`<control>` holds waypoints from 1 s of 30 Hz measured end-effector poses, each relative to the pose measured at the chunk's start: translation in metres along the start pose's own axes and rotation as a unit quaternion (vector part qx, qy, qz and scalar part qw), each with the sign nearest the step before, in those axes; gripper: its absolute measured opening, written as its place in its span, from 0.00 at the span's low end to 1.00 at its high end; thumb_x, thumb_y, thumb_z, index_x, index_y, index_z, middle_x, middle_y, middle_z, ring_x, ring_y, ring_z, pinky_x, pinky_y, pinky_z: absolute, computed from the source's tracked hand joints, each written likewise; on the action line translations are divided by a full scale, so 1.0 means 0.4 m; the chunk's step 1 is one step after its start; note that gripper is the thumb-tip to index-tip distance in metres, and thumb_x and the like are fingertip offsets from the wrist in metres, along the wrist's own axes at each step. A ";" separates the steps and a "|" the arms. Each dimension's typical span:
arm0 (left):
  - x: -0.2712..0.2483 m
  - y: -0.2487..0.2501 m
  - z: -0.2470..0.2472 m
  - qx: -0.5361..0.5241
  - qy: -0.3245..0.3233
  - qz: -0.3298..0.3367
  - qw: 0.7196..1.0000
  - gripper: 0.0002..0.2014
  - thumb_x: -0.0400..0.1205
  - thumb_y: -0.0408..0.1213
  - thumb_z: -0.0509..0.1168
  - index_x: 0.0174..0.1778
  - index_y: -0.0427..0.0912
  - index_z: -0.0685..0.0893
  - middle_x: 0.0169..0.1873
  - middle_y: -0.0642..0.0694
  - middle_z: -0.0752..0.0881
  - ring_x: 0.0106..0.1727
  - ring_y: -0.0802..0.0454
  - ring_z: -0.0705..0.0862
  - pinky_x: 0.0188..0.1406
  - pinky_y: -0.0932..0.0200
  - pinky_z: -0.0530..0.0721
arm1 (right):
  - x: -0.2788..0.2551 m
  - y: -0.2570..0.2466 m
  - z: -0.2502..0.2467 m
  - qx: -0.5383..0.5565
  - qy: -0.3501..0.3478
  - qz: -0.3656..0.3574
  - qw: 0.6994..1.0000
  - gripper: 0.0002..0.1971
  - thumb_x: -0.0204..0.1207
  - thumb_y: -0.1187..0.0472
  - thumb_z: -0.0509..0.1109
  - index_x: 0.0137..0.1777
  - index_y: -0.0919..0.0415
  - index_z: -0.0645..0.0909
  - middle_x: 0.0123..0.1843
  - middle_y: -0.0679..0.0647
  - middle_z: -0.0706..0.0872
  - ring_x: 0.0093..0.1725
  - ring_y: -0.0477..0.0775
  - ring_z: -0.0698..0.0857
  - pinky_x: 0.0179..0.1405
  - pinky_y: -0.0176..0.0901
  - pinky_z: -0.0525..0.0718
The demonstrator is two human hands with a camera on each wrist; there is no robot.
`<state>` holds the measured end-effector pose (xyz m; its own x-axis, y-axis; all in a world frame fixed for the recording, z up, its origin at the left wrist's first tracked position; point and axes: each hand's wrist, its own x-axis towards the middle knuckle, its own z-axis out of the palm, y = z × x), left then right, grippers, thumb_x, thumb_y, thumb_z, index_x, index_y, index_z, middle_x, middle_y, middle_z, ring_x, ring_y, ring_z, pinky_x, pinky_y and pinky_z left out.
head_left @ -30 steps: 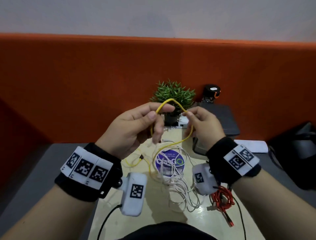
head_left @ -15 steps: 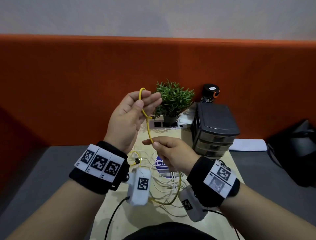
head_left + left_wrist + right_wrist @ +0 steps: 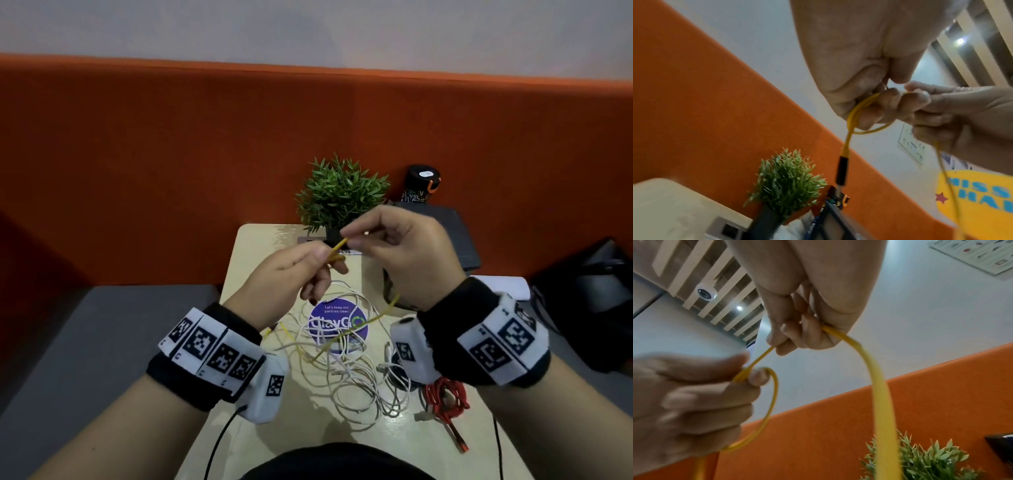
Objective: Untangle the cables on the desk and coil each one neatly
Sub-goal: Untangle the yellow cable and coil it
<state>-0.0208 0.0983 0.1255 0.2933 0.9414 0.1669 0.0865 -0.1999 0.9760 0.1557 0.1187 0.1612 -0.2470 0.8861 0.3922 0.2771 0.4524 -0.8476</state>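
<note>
A thin yellow cable (image 3: 337, 247) is held above the desk between both hands. My left hand (image 3: 294, 270) pinches a small loop of it (image 3: 854, 116), and a black plug end (image 3: 841, 170) hangs below that loop. My right hand (image 3: 400, 253) grips the same cable (image 3: 875, 386) just to the right, fingers curled around it; the rest trails down (image 3: 363, 325) to the desk. A tangle of white cables (image 3: 346, 373) lies on the desk under the hands. A red cable (image 3: 445, 397) lies bunched at the right, below my right wrist.
A small potted plant (image 3: 342, 195) stands at the back of the beige desk (image 3: 260, 246), with a dark drawer unit (image 3: 455, 233) and a black bottle (image 3: 421, 185) to its right. An orange partition (image 3: 171, 164) closes off the back. A round purple sticker (image 3: 337, 325) is on the desk.
My right hand has come up from low near the desk to meet the left hand. The left hand has dropped and now pinches a small yellow loop at mid height.
</note>
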 end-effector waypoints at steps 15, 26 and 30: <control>0.031 0.091 -0.017 -0.223 0.147 0.087 0.960 0.14 0.88 0.31 0.48 0.61 0.38 0.77 0.42 0.46 0.90 0.45 0.50 0.89 0.48 0.61 0.84 | -0.085 0.094 0.109 0.214 -0.244 0.203 0.924 0.18 0.87 0.63 0.55 0.68 0.42 0.77 0.29 0.58 0.84 0.25 0.59 0.80 0.29 0.45 0.80; 0.018 0.028 0.006 0.141 0.073 0.079 0.984 0.16 0.83 0.41 0.55 0.63 0.50 0.82 0.27 0.54 0.81 0.26 0.57 0.77 0.31 0.59 0.77 | -0.063 0.020 0.031 -0.055 -0.037 -0.041 0.997 0.02 0.73 0.58 0.76 0.43 0.51 0.85 0.30 0.53 0.83 0.29 0.48 0.79 0.30 0.44 0.78; 0.005 0.047 0.032 0.018 0.017 0.053 0.998 0.14 0.83 0.42 0.53 0.50 0.43 0.83 0.23 0.50 0.80 0.24 0.52 0.70 0.22 0.63 0.67 | -0.029 -0.010 -0.012 0.010 -0.002 -0.061 0.998 0.11 0.72 0.66 0.75 0.46 0.51 0.77 0.36 0.53 0.81 0.34 0.49 0.81 0.35 0.43 0.82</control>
<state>-0.0063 0.0929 0.1425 0.2708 0.9229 0.2736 0.0905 -0.3074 0.9473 0.1618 0.1073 0.1618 -0.2814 0.8244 0.4911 0.2265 0.5544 -0.8008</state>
